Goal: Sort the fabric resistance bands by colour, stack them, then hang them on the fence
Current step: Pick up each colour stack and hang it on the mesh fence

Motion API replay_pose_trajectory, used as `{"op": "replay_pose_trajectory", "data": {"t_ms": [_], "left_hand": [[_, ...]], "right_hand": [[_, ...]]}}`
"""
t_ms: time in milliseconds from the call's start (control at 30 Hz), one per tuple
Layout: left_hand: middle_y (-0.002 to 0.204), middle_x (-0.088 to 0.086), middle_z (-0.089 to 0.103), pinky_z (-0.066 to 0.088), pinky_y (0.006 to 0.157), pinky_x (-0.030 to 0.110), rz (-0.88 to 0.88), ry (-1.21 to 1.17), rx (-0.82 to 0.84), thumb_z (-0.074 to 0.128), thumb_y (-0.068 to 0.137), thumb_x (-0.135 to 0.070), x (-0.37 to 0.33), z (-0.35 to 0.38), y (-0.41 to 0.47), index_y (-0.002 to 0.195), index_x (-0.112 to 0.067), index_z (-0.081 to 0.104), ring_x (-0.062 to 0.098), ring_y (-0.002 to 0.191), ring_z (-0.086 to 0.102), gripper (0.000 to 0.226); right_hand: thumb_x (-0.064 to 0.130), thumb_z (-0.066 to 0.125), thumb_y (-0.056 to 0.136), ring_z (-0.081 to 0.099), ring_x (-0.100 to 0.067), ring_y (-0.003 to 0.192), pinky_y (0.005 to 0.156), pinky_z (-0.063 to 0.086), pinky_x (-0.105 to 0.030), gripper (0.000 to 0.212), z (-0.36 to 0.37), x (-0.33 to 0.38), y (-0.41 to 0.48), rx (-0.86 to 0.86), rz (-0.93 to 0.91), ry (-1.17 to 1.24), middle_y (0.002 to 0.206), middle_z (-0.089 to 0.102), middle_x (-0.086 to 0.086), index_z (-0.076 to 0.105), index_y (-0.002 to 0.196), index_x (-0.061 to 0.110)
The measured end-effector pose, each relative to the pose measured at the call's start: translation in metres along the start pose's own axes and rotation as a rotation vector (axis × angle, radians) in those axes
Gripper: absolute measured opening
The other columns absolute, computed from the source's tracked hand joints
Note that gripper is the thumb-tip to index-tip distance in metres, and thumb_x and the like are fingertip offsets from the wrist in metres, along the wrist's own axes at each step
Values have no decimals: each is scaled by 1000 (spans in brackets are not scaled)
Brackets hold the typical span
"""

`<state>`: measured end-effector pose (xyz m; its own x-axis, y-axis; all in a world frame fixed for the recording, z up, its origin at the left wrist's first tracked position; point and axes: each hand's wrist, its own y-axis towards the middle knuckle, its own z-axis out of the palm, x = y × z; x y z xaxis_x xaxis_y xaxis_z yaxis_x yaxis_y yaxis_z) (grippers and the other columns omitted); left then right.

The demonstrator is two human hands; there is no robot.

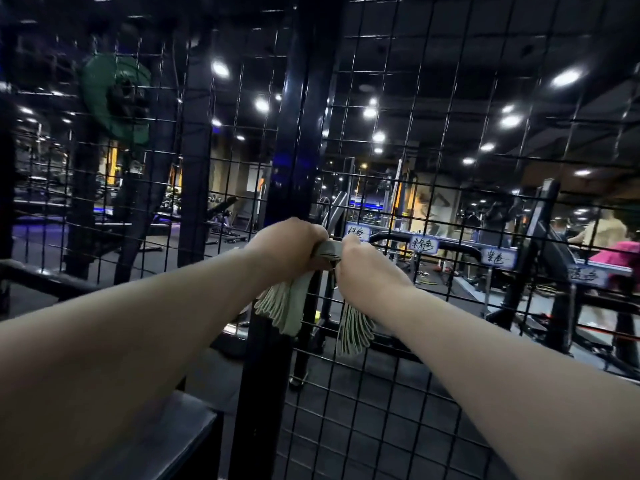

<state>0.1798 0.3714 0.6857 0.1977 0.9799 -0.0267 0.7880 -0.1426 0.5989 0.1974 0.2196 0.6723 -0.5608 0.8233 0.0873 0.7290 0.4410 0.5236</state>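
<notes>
Pale green fabric bands point(282, 306) are hanging in a folded stack between your two hands, right up against the black wire fence point(258, 375). Your left hand point(289, 242) is clenching round the top of the stack from the left. Your right hand point(367, 271) is gripping the same stack from the right, with the thumb lying over the top fold. The looped ends are drooping below your hands in two fans, one under each wrist. The stack is sitting just beside the fence's thick upright post, at the left end of a row of four handwritten labels point(423, 244) that are running toward the fence's right edge. Whether the bands are touching the wire is not possible to tell. Beyond the mesh a green weight plate point(100, 88) is showing near the upper left corner.
</notes>
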Motion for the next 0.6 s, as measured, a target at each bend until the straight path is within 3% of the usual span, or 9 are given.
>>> {"op": "replay_pose_trajectory", "data": {"t_ms": [133, 333, 500, 600], "left_hand": [[90, -6, 64, 56, 74, 36, 50, 134, 28, 63, 93, -35, 3, 3, 7, 104, -19, 59, 15, 77, 63, 19], [84, -5, 53, 54, 69, 37, 90, 252, 56, 61, 93, -40, 5, 14, 16, 100, -18, 58, 21, 82, 64, 23], [95, 0, 65, 48, 62, 33, 95, 264, 21, 60, 95, -35, 4, 24, 22, 102, -18, 61, 23, 84, 66, 19], [95, 0, 66, 45, 61, 32, 103, 290, 16, 61, 94, -35, 3, 28, 24, 102, -19, 64, 23, 84, 66, 18]], "right_hand": [[9, 40, 98, 62, -34, 92, 72, 51, -43, 5, 5, -2, 6, 20, -8, 4, 100, 61, -13, 41, 100, 13], [7, 40, 96, 59, -33, 93, 74, 52, -43, 13, 12, -7, 13, 68, 6, -53, 103, 59, -13, 41, 108, 10], [9, 42, 97, 61, -28, 80, 63, 51, -39, 7, 15, -15, 17, 68, 14, -62, 92, 59, -11, 38, 101, 14], [13, 44, 98, 59, -28, 81, 57, 43, -34, 9, 18, -20, 18, 75, 27, -46, 97, 58, -11, 38, 105, 15]]}}
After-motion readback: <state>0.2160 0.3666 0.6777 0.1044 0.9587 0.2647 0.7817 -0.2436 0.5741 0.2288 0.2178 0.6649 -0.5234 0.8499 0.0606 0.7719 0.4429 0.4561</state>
